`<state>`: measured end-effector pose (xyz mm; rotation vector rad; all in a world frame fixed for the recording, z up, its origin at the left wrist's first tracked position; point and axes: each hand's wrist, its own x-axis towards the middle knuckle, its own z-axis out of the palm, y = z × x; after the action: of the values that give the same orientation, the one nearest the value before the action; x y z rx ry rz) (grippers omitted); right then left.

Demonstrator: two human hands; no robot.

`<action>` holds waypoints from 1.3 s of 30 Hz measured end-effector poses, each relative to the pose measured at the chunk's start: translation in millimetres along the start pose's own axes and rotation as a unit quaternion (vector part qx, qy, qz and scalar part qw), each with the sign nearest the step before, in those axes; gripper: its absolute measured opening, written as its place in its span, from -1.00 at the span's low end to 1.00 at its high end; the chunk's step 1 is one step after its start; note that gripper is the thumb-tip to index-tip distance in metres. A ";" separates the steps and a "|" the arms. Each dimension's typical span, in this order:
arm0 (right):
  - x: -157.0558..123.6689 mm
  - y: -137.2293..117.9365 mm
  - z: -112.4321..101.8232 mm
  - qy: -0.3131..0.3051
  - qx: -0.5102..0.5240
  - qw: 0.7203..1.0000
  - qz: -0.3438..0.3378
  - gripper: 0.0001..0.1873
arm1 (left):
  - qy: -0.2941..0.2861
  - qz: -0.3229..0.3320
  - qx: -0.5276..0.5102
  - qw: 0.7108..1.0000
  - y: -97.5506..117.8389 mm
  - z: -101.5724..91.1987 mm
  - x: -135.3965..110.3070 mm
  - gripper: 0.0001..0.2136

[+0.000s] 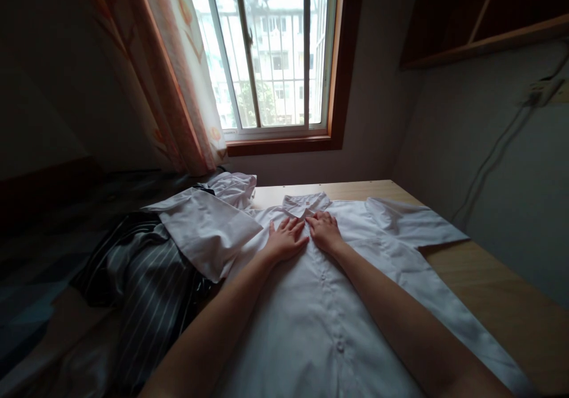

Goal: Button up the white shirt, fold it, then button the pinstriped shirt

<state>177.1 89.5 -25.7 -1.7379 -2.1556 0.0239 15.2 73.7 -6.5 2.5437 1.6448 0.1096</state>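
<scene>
A white short-sleeved shirt (284,327) lies front side up, its collar (306,201) at the far end and its buttoned front running toward me. Just below the collar, on the left of the button strip, my left hand (287,239) rests flat on the cloth with its fingers spread. My right hand (325,231) is beside it on the strip. Its fingers are bent and close together, and their tips seem to pinch the shirt's edge near the top button. The right sleeve is spread out flat; the left one reaches over a clothes pile.
The shirt lies on a pale wooden table (498,291). To the left are dark striped cloth (151,303) and more white cloth (233,185). A window (275,60) with a patterned curtain (164,78) is behind. A cable (482,167) hangs on the right wall below a shelf (489,48).
</scene>
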 end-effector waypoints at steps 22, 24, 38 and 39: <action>2.2 31.4 2.8 -0.102 -0.008 0.979 0.178 -0.30 | 0.040 -0.113 0.031 0.992 -5.2 3.5 0.3 -0.51; 3.6 31.5 -0.6 -0.107 -0.013 0.979 0.174 -0.29 | 0.014 -0.119 0.016 0.993 -7.3 3.4 0.6 -0.48; 33.4 32.9 11.1 -0.030 -0.006 0.994 0.107 -0.43 | 0.028 -0.164 -0.010 0.986 -20.4 -3.2 24.4 -0.40; 32.6 33.5 13.0 -0.034 -0.003 0.994 0.105 -0.43 | 0.026 -0.170 -0.013 0.985 -20.3 -5.3 27.9 -0.39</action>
<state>199.2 131.2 -37.0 -1.9867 -2.0102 0.1332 7.7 107.8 -3.9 2.2190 2.0527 0.1657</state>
